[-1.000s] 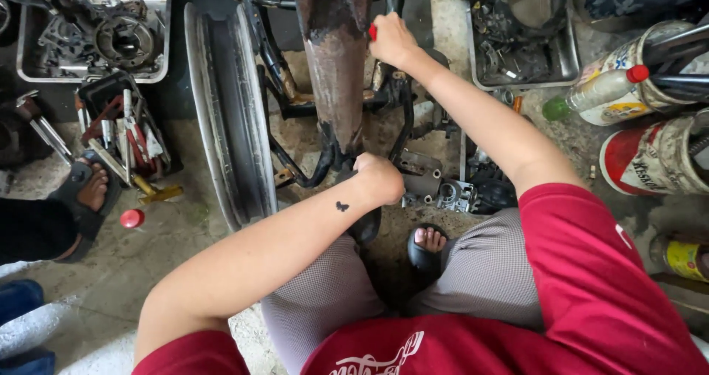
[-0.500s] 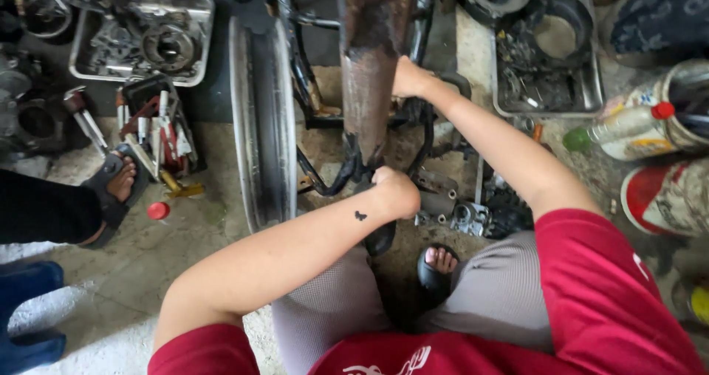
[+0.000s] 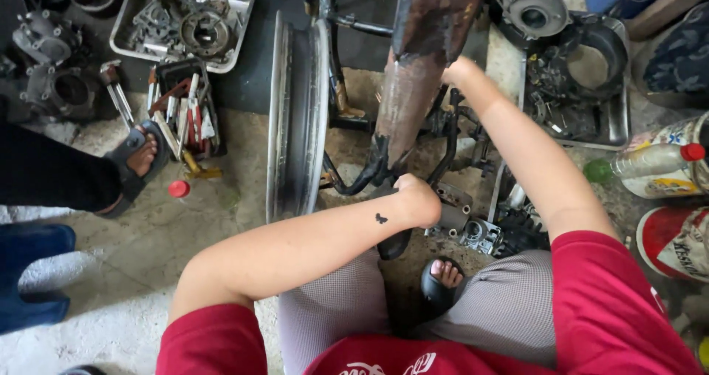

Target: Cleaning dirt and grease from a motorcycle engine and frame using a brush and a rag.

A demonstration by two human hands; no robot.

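Both hands look bigger and lower than half a second ago, and the view has slid so the wheel sits more in the middle. Right in the middle stands the rusty pipe (image 3: 425,72), long and brown, leaning over the dirty floor. The left hand (image 3: 417,198) is at the pipe's bottom end, curled into a fist on the black frame (image 3: 369,172) there. The right hand (image 3: 459,72) is higher up, pressed on the pipe's right side; its fingers hide behind the pipe, so I cannot tell how tight they hold. Just left of the pipe stands the wheel (image 3: 295,116), thin and grey. Far left of the pipe lie a tray (image 3: 133,46) of metal parts, a tool box (image 3: 185,113) and another person's foot (image 3: 140,157) in a sandal. Right of the pipe sits a bottle (image 3: 650,161) with a red cap. Below the pipe is the person's own foot (image 3: 445,273).
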